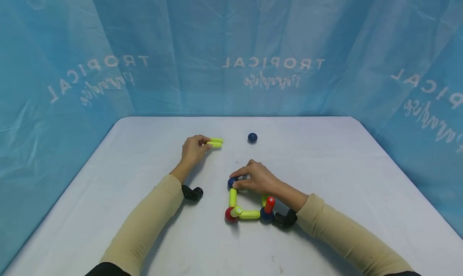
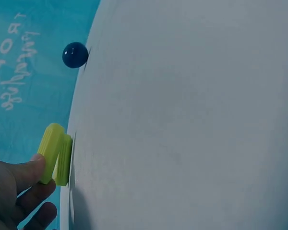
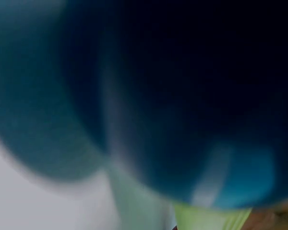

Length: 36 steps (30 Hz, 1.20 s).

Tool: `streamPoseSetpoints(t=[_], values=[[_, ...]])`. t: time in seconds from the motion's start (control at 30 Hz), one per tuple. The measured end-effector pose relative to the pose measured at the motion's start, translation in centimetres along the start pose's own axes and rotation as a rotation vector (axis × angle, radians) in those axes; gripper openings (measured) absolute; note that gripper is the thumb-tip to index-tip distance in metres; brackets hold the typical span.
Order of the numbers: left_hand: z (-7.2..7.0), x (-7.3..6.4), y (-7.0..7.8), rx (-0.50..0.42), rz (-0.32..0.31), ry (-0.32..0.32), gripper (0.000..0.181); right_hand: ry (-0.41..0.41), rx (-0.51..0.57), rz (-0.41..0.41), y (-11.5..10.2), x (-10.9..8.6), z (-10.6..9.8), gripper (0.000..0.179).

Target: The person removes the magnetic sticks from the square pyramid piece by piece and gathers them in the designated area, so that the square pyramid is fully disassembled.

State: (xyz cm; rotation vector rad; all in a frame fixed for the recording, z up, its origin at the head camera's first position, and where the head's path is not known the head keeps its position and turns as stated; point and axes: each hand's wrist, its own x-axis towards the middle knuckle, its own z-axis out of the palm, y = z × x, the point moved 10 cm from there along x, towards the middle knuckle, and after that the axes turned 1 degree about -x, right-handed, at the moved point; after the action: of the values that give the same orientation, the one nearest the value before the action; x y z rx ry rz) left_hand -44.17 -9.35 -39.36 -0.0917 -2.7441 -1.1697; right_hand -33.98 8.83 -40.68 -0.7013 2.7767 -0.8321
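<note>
My left hand [image 1: 195, 149] is at the far left of the table. Its thumb and fingertips pinch a yellow-green stick [image 2: 52, 152], and a second yellow-green stick [image 2: 64, 163] lies right beside it. My right hand [image 1: 257, 178] holds a dark blue ball [image 1: 232, 182] between thumb and fingers, at the far left corner of a frame of sticks and balls. From that ball a yellow-green stick [image 1: 233, 198] runs to a red ball [image 1: 230, 215]. Another stick [image 1: 250, 215] joins the red ball to a near right blue ball [image 1: 266, 216].
A loose dark blue ball [image 1: 252, 138] lies at the back of the white table [image 1: 325, 147]. A red stick [image 1: 269, 204] and a short yellow-green stick [image 1: 236, 211] stand up from the frame's near corners. A dark ball [image 3: 197, 96] fills most of the right wrist view, blurred.
</note>
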Motion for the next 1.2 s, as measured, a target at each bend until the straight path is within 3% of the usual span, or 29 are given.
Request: streamPoseSetpoints(t=[0.13,0.3,0.43,0.6,0.77,0.97,1.2], values=[[0.2,0.8,-0.5,0.044,-0.028,-0.006,0.022,0.018,0.0,0.006,-0.3,0.3,-0.2,0.03],[0.6,0.8,-1.0,0.094,-0.053,-0.037,0.021,0.0,0.002,0.021,-0.5,0.3,0.0,0.03],[-0.1,0.3,-0.7,0.064,-0.05,0.004,0.025,0.0,-0.001,0.016,-0.6,0.3,0.1,0.029],[-1.8,-1.3,0.1,-0.053,-0.014,0.088,0.027,0.052,-0.037,0.022,-0.5,-0.4,-0.7,0.027],[-3.3,-3.6,0.3,-0.123,0.008,0.114,0.023,0.126,-0.078,0.08,0.5,-1.6,-2.0,0.029],[-4.1,-5.6,0.1,-0.131,0.045,0.098,0.021,0.187,-0.122,0.164,2.2,-3.5,-3.2,0.033],[-4.0,-7.3,0.0,-0.112,0.075,0.045,0.021,0.237,-0.188,0.272,4.4,-5.6,-4.2,0.026]])
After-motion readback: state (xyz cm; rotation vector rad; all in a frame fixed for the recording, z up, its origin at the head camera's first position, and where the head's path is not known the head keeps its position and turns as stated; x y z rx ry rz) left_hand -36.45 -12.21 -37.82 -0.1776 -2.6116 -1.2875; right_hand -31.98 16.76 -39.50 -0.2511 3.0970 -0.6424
